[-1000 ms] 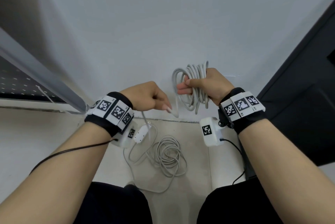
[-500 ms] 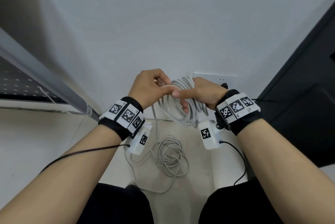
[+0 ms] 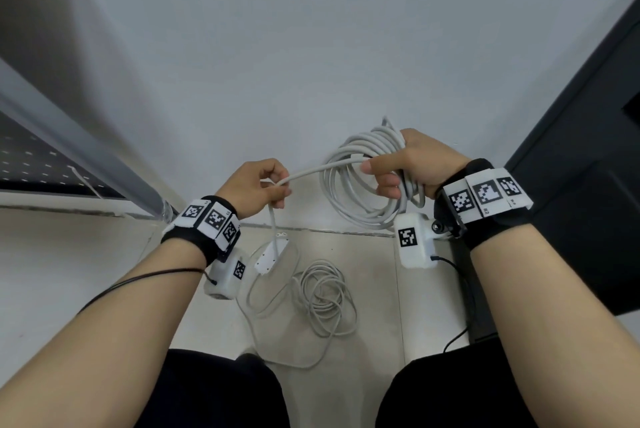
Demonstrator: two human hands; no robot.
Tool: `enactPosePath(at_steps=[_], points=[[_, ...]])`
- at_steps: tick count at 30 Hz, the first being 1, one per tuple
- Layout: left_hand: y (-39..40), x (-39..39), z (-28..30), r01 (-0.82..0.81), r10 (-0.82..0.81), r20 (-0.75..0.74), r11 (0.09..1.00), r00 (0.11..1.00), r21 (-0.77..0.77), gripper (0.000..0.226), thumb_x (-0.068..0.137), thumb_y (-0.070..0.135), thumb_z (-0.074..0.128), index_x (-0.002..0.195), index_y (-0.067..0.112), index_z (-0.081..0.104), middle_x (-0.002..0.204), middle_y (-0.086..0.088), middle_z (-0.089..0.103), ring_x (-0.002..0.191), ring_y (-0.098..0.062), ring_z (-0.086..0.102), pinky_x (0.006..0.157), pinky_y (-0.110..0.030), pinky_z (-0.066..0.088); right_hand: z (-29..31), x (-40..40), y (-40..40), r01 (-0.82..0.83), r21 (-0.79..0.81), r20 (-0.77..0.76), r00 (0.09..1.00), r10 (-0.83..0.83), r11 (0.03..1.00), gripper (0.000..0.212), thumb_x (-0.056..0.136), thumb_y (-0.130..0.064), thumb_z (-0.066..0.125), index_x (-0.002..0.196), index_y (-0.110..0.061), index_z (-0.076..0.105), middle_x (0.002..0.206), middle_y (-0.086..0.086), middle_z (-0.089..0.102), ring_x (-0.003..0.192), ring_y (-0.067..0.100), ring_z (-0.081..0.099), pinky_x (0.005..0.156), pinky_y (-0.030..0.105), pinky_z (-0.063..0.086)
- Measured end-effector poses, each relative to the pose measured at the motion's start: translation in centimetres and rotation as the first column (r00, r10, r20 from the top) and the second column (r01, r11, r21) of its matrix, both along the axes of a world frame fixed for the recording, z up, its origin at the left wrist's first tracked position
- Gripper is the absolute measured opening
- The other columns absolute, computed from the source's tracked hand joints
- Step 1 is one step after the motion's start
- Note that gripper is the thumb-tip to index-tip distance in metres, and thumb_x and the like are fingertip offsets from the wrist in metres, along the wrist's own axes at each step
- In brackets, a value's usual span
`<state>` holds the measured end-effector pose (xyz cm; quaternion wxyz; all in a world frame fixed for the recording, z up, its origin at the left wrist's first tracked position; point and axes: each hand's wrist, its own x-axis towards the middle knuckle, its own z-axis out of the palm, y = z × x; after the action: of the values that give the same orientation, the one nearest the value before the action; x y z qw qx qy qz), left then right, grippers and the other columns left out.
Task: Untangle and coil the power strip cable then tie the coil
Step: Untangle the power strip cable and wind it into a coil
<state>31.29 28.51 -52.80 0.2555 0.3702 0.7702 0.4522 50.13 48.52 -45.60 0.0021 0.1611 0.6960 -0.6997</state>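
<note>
The right hand (image 3: 412, 167) was raised in front of the wall, its fingers (image 3: 386, 185) curled round a coil (image 3: 360, 181) of several loops of the pale grey power strip cable (image 3: 273, 223), gripping the gathered side of the bundle while the rest of each loop hung free below and to the left. The left hand (image 3: 258, 186) pinched the strand leading off the coil; between the two hands that strand ran nearly taut, and below the left hand it dropped to the white power strip (image 3: 272, 254), which seemed to hang just above the floor (image 3: 374, 289), though contact could not be told. A further slack tangle (image 3: 323, 299) lay on the floor between the knees. The risks, as I judged them: the loose loops could slip from the right hand's grip if another turn were laid on carelessly, spilling the coil; the swinging strip could tug the strand out of the left pinch; and the floor tangle could tighten into a knot if pulled upward before being loosened. No containers appeared in view, so nothing held anything
</note>
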Motion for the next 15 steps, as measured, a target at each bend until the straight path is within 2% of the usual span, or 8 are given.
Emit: enactPosePath(at_steps=[3,5,6,8,10,13,15], points=[[-0.9,-1.9,-2.3,-0.060,0.037,-0.157,0.987,0.987,-0.146,0.020,0.090,-0.003,0.058,0.079,0.014,0.056,0.069,0.000,0.063,0.057,-0.018,0.066,0.060,-0.027,0.051,0.9,0.5,0.1,0.028,-0.013,-0.023,0.999,-0.028,1.000,0.019,0.089,0.008,0.059,0.073,-0.002,0.055,0.043,0.003,0.038,0.036,0.017,0.036,0.050,0.030,0.033],[-2.9,-3.9,-5.0,-0.185,0.098,-0.270,0.929,0.958,-0.319,0.020,0.092,0.001,0.052,0.083,0.017,0.060,0.074,-0.005,0.068,0.061,-0.020,0.068,0.064,-0.028,0.051,1.5,1.2,0.8,0.076,-0.055,-0.069,0.994,-0.080,0.996,0.021,0.088,0.009,0.057,0.071,-0.003,0.053,0.043,0.003,0.036,0.036,0.016,0.035,0.048,0.028,0.034],[-4.3,-5.0,-6.4,-0.242,0.140,-0.274,0.889,0.951,-0.387,0.019,0.093,0.004,0.050,0.085,0.015,0.063,0.075,-0.007,0.069,0.065,-0.022,0.068,0.069,-0.030,0.053,1.8,1.6,1.2,0.103,-0.061,-0.083,0.991,-0.107,0.993,0.022,0.088,0.009,0.057,0.070,-0.003,0.053,0.043,0.003,0.036,0.037,0.016,0.034,0.050,0.030,0.034],[-6.9,-6.7,-8.5,-0.263,0.181,-0.208,0.830,0.961,-0.493,0.023,0.098,0.011,0.048,0.084,0.013,0.066,0.069,-0.003,0.071,0.076,-0.028,0.068,0.078,-0.035,0.054,1.9,2.1,1.6,0.120,-0.020,-0.082,0.989,-0.121,0.993,0.024,0.089,0.009,0.057,0.069,-0.004,0.054,0.043,0.003,0.036,0.037,0.016,0.034,0.054,0.033,0.033],[-7.9,-7.6,-9.2,-0.234,0.211,-0.104,0.825,0.972,-0.515,0.026,0.099,0.019,0.053,0.080,0.010,0.067,0.061,-0.001,0.071,0.078,-0.030,0.067,0.078,-0.036,0.050,1.6,2.0,1.3,0.104,0.000,-0.071,0.992,-0.104,0.995,0.024,0.089,0.008,0.058,0.069,-0.004,0.055,0.043,0.004,0.037,0.036,0.016,0.035,0.051,0.031,0.033],[-7.4,-7.3,-8.9,-0.299,0.361,0.077,0.858,0.929,-0.418,0.035,0.101,0.026,0.053,0.077,0.002,0.060,0.042,-0.006,0.057,0.051,-0.027,0.065,0.061,-0.035,0.042,1.2,1.2,1.2,0.113,-0.038,-0.092,0.989,-0.116,0.993,0.029,0.090,0.006,0.058,0.064,-0.007,0.058,0.046,0.006,0.037,0.039,0.019,0.037,0.053,0.034,0.035],[-6.6,-6.9,-8.3,-0.347,0.401,0.059,0.849,0.914,-0.398,0.036,0.101,0.034,0.050,0.079,0.006,0.048,0.043,-0.006,0.048,0.038,-0.024,0.054,0.056,-0.033,0.039,1.2,0.8,1.7,0.131,-0.048,-0.101,0.986,-0.135,0.990,0.025,0.090,0.002,0.059,0.067,-0.006,0.058,0.047,0.007,0.040,0.041,0.021,0.040,0.061,0.038,0.036]])
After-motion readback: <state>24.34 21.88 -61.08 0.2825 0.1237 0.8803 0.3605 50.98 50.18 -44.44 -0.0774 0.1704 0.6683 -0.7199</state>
